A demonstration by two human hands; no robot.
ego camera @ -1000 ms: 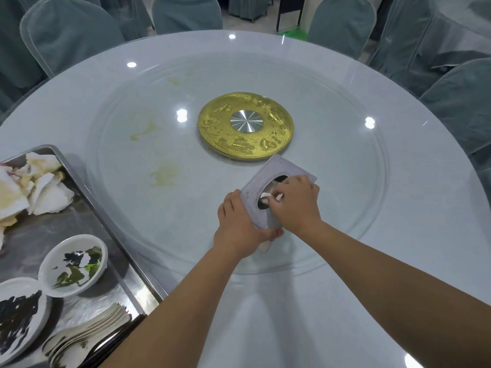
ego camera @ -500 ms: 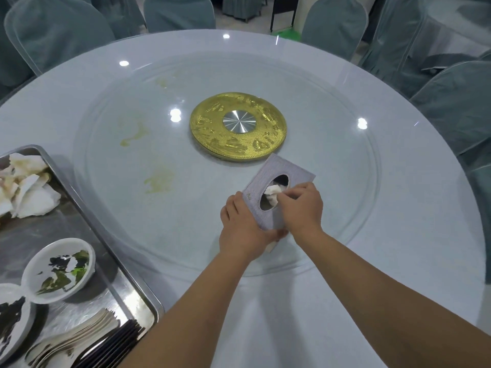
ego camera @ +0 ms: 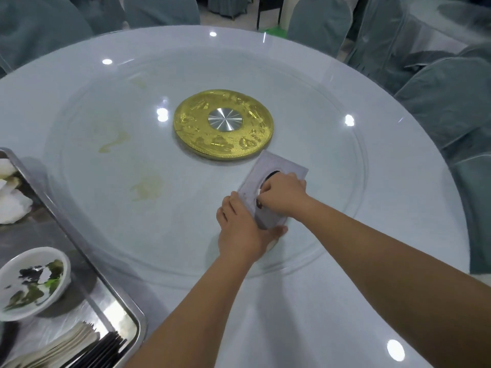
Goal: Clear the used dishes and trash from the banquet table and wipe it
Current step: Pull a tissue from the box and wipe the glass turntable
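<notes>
Far left there's a steel tray (ego camera: 79,243) hanging over the edge of the round white table (ego camera: 345,301). It's got crumpled napkins (ego camera: 10,205) at the back, a dirty white bowl (ego camera: 32,282) with green and black scraps in it, and some pale spoons (ego camera: 61,346) next to black chopsticks (ego camera: 106,349) at the near end. Moving right, the glass lazy Susan (ego camera: 111,221) has a few yellowish smears (ego camera: 147,187) on it, and a gold disc (ego camera: 223,126) with a silver hub sits in the middle. Just in front of that disc is a grey tissue box (ego camera: 279,166), tilted up off the glass. The left hand (ego camera: 241,232) grips its near end, thumb curled under the edge. The right hand (ego camera: 284,195) is over the box's oval opening, fingers curled and pinching a white tissue (ego camera: 259,192). Grey covered chairs (ego camera: 449,99) ring the far and right side.
</notes>
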